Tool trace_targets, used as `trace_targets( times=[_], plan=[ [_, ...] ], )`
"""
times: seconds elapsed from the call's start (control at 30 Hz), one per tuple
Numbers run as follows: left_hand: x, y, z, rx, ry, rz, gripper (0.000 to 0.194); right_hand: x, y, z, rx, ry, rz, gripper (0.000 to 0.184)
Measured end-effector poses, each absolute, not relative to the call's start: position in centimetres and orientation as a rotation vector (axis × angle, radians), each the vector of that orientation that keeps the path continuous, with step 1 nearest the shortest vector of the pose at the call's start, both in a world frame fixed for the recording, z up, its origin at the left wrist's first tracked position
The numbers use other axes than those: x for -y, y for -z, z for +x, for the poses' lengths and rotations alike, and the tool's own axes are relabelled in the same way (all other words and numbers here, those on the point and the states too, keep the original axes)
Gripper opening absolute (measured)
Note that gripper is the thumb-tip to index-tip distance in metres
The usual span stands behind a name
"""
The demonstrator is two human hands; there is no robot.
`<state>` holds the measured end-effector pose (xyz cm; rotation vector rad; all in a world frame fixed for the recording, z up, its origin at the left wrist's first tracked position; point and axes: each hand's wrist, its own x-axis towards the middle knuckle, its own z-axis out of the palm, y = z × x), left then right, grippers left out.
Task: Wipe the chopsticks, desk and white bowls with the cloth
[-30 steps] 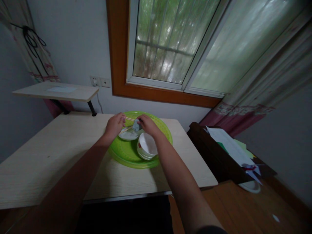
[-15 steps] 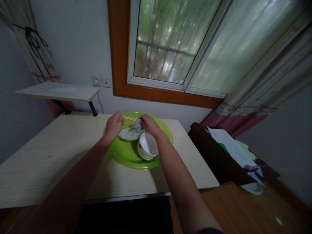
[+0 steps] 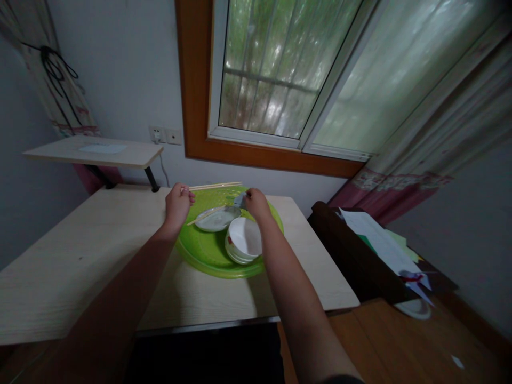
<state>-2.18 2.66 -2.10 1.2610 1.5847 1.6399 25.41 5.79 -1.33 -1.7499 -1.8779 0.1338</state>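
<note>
My left hand (image 3: 178,204) is closed around the ends of a few chopsticks (image 3: 216,186), which point right above the far side of a green basin (image 3: 200,261). My right hand (image 3: 256,202) pinches a grey-blue cloth (image 3: 240,200), apart from the chopsticks. Below and between the hands, a white plate (image 3: 216,220) lies in the basin with more chopsticks (image 3: 205,215) across it. Stacked white bowls (image 3: 245,239) stand in the basin near my right forearm, which hides their right edge.
The basin rests on a pale wooden table (image 3: 100,256). A small raised shelf (image 3: 96,151) stands at the table's back left. Beyond the right edge is a dark brown piece of furniture (image 3: 340,250) with papers (image 3: 376,240) on it. A window (image 3: 280,80) is behind.
My right hand has drawn the cloth to the right, off the chopsticks. My left hand has shifted slightly left, and the held chopsticks now show along their length.
</note>
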Motion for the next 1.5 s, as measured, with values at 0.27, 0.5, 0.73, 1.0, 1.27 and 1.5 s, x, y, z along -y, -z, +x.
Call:
trace_targets(
  times=[0.27, 0.5, 0.73, 1.0, 1.27, 1.5],
  plan=[
    [-2.3, 1.5, -1.9, -1.466, -1.657, 1.182, 0.015, -6.4, 2.1, 23.8, 1.898, -0.541, -1.182, 0.015],
    [-2.5, 2.3, -1.2, -1.305, -1.280, 1.495, 0.013, -6.4, 2.3, 23.7, 1.834, -0.562, -1.067, 0.015],
    [-2.8, 4.3, -0.8, -1.092, -0.898, 1.814, 0.024, -6.0, 2.1, 23.6, 1.784, -0.765, -0.942, 0.034],
    [-2.5, 4.0, -0.6, -1.106, -0.729, 1.933, 0.026, -5.2, 1.6, 23.3, 1.859, -0.777, -0.946, 0.030],
    [-2.5, 3.3, -0.6, -1.254, -0.968, 1.956, 0.016, -4.9, 1.4, 23.0, 1.954, -0.615, -1.042, 0.015],
    [-2.6, 2.7, -1.2, -1.267, -1.353, 1.639, 0.038, -4.1, 1.0, 21.8, 2.123, -0.593, -0.965, 0.012]
  ],
)
